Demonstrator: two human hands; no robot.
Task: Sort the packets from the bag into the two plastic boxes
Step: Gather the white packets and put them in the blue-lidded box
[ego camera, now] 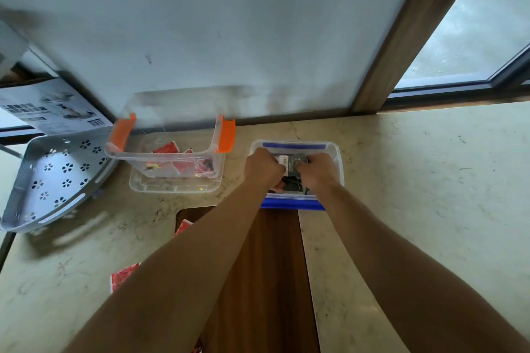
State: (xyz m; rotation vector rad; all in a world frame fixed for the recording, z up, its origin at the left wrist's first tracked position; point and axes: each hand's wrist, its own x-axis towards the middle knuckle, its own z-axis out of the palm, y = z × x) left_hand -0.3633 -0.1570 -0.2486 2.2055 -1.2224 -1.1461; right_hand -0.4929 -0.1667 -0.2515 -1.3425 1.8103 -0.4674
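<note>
We have both hands in the clear plastic box with blue clips (332, 149) near the marble counter's (415, 169) back edge: left hand (262, 167) and right hand (317, 170) curl their fingers around 1 dark packet (295, 165) (lettering blurred). Red packets (172, 160) lie in the clear plastic box with orange clips (134, 178) to its left.

The clear box (175, 178) left of the left grip (262, 167) has bright orange latches and is full of red packets (172, 160). The box (334, 152) both grips are in has blue latches, and the packet (295, 167) between them is black with a white strip. The tabletop (415, 180) is beige marble with dark veining, with a brown wood panel (266, 281) set in below the grips. Far left, the grey tray (51, 180) has flower-shaped cutouts.
</note>
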